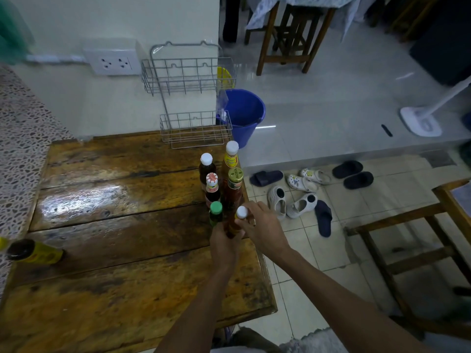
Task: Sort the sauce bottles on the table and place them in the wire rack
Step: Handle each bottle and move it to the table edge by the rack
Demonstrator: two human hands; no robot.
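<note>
Several sauce bottles stand clustered at the right edge of the wooden table (114,225). The nearest, a white-capped orange-red bottle (234,225), is gripped low on its body by my left hand (225,244), while my right hand (260,225) pinches its neck just under the cap. Beside it stands a green-capped bottle (216,212). Behind are a gold-lidded red sauce bottle (234,187), a red-and-white-capped dark bottle (212,186), a white-capped dark bottle (206,165) and a tall white-capped yellow-label bottle (231,155). The two-tier wire rack (190,98) hangs on the wall, both tiers empty.
A dark bottle with a yellow label (33,253) lies on its side at the table's left edge. A blue bucket (244,115) stands on the floor right of the rack. A wall socket (114,62) is left of it. Sandals and shoes (305,194) lie on the tiles.
</note>
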